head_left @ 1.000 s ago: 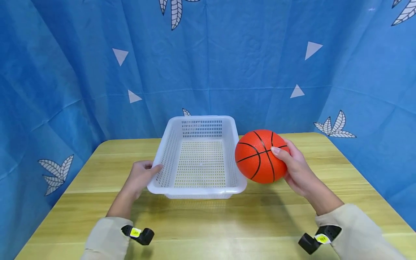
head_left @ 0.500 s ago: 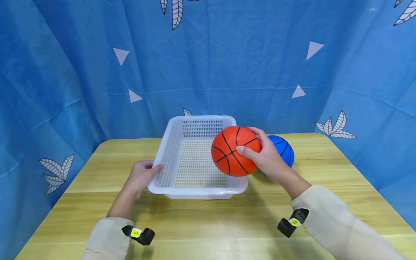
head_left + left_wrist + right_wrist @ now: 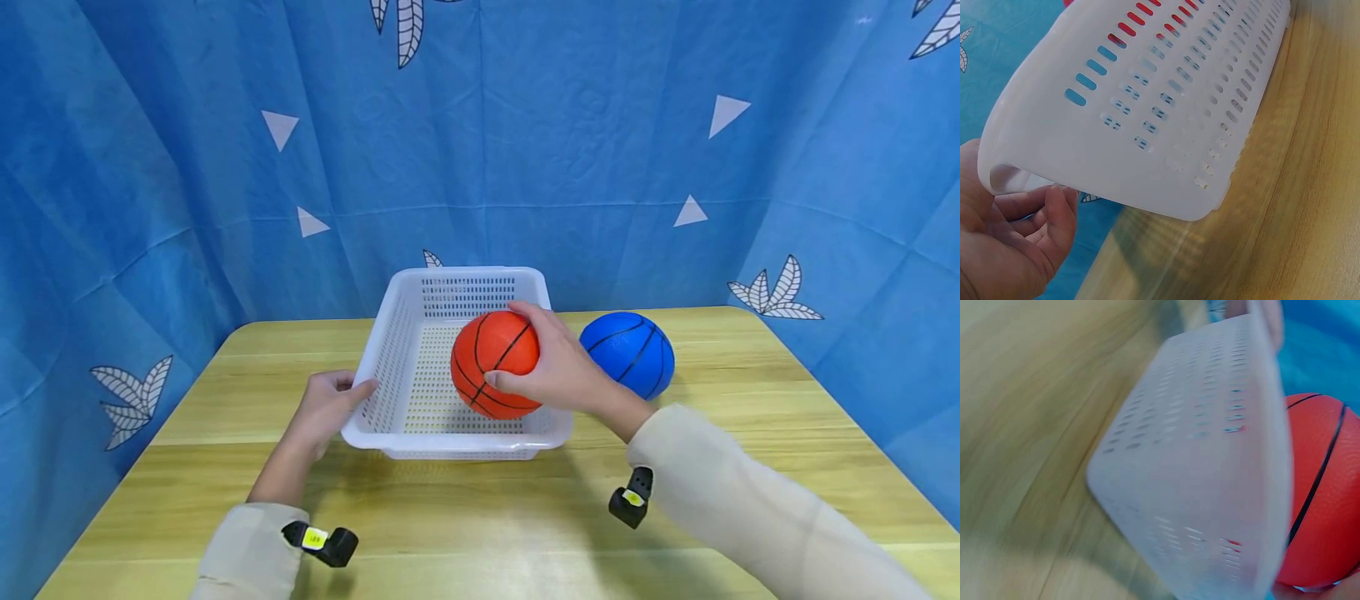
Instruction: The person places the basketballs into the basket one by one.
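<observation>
A white slotted plastic basket [image 3: 382,350] stands on the wooden table. At its left rim my left hand [image 3: 327,408] grips the edge, thumb over the top; in the left wrist view, that hand's curled fingers [image 3: 1060,215] show beneath the rim. My right hand [image 3: 558,367] holds an orange-red toy basketball [image 3: 491,367] from its right side, over the right part of the basket's inside. The right wrist view has the basketball [image 3: 1325,494] just beyond the basket's rim [image 3: 1272,456]. A blue ball [image 3: 630,354] with black lines sits on the table right of the basket, behind the right wrist.
The light wooden table [image 3: 247,375] reaches back to a blue curtain [image 3: 480,125] with white leaf and triangle prints, which also hangs at both sides. Black wrist cameras [image 3: 322,543] are strapped over the pale sleeves.
My right hand has carried the basketball leftward, from beside the basket to over its inside. The blue ball, hidden at first, has come into view. My left hand has stayed at the rim.
</observation>
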### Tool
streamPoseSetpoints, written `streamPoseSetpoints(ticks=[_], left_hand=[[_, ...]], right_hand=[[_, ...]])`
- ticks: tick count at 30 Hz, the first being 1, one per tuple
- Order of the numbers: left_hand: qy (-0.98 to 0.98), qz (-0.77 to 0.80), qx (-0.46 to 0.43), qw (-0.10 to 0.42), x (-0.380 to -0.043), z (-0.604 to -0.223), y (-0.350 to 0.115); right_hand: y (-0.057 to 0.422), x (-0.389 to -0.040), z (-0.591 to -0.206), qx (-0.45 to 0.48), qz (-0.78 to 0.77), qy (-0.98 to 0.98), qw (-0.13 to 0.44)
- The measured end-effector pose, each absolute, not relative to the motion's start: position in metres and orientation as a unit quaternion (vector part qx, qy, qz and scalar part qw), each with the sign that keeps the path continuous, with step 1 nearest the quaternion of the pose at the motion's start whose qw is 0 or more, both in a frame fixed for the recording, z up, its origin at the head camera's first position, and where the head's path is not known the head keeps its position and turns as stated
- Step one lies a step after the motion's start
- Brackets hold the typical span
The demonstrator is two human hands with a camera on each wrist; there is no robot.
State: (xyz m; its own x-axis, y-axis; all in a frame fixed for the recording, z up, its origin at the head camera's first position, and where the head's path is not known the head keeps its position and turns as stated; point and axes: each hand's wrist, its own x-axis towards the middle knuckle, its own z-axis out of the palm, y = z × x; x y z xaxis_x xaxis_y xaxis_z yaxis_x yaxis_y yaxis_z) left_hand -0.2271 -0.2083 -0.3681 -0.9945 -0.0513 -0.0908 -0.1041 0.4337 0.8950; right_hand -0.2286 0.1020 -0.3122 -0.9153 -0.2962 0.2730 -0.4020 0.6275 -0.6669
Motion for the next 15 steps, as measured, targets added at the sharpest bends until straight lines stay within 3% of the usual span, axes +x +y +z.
streamPoseSetpoints(ticks=[15], left_hand=[[0.846, 0.531, -0.046, 0.023, -0.227, -0.368, -0.209]], right_hand=[[0.078, -0.234, -0.343, 0.307, 0.178, -0.932, 0.078]])
